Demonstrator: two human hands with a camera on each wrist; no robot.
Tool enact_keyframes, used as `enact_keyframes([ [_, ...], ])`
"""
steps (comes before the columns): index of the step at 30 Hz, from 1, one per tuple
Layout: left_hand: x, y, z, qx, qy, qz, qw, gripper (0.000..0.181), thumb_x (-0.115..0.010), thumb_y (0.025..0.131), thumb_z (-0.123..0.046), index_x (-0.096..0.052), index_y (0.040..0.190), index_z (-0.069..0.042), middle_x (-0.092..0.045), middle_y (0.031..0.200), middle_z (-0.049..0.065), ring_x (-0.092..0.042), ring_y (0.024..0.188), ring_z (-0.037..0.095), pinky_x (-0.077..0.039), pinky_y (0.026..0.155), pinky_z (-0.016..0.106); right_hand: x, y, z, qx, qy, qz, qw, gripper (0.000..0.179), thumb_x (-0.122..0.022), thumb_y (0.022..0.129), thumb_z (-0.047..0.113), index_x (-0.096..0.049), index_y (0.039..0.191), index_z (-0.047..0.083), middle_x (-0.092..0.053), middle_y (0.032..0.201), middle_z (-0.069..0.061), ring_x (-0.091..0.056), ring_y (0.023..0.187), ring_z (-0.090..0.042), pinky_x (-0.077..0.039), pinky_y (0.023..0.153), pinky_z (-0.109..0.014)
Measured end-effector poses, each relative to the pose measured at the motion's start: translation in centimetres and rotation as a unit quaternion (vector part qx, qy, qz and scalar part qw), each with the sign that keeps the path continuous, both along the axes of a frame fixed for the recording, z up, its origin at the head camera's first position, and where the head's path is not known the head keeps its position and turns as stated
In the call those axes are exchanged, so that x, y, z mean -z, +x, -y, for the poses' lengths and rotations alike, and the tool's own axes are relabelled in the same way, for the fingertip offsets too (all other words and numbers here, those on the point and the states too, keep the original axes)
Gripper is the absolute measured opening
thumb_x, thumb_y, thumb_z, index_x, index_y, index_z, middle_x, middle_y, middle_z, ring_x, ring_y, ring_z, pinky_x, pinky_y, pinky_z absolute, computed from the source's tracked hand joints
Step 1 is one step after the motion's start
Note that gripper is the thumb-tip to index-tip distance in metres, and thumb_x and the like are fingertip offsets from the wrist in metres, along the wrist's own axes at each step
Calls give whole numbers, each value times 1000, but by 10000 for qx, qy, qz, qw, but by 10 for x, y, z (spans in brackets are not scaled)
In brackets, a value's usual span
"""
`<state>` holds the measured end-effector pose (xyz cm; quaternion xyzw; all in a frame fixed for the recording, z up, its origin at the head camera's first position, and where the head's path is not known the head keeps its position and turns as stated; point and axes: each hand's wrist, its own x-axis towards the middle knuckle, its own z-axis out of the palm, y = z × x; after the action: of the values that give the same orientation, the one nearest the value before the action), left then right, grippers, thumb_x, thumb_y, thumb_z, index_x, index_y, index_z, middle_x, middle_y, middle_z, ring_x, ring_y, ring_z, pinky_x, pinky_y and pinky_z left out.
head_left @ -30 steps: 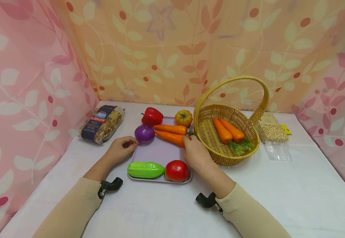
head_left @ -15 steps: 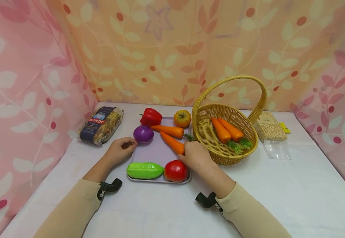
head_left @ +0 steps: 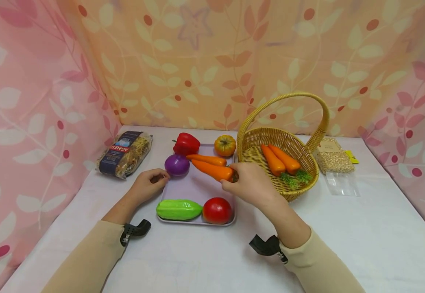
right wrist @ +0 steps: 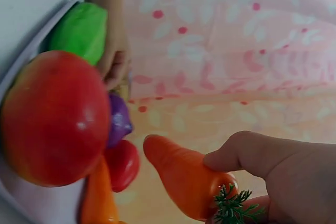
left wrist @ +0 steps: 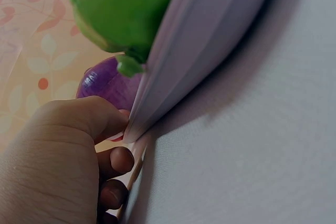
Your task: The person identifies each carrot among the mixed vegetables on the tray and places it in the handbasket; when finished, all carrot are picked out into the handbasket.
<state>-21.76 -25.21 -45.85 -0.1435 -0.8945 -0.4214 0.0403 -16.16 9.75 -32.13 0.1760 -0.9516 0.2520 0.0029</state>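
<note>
My right hand (head_left: 252, 183) pinches an orange carrot (head_left: 212, 169) near its leafy end. In the right wrist view the carrot (right wrist: 189, 177) is raised off the tray, its green fronds below the thumb. A second carrot (head_left: 212, 160) lies behind it on the lilac tray (head_left: 194, 189). My left hand (head_left: 148, 185) is at the tray's left edge, beside the purple onion (head_left: 177, 165). In the left wrist view its thumb and finger pinch the tray rim (left wrist: 173, 66). Two more carrots (head_left: 274, 160) lie in the wicker basket (head_left: 250, 156).
The tray also bears a red bell pepper (head_left: 186, 144), small pumpkin (head_left: 225, 145), green ridged vegetable (head_left: 179, 209) and large tomato (head_left: 217, 210). A pasta bag (head_left: 124, 154) stands left, a grain bag (head_left: 333, 156) right. The basket's tall handle (head_left: 293, 97) arches over it.
My right hand has taken the front carrot by its top and raised it from the tray, turning it in the process. The left hand has stayed at the tray's edge.
</note>
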Motion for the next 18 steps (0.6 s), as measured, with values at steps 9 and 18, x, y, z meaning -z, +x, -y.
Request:
enact_keyframes([
  [9,0,-1,0,6,9,20,10000,10,-67,99,-10,-75,105,-10,-70,103,5,-56,89,22,-47,79,30,-36,20,-23,180,-630,-411,9970,47,-76,88,34,-69,129,12,-68,117,-2,-60,101,-23,-50,89,-44],
  [18,-1,0,0,-18,-30,52,10000,10,-67,99,-11,-75,106,-10,-70,103,5,-55,87,22,-46,76,30,-63,36,-55,404,-987,-1005,9892,42,-75,90,27,-70,128,10,-69,114,-5,-58,96,-24,-47,81,-42],
])
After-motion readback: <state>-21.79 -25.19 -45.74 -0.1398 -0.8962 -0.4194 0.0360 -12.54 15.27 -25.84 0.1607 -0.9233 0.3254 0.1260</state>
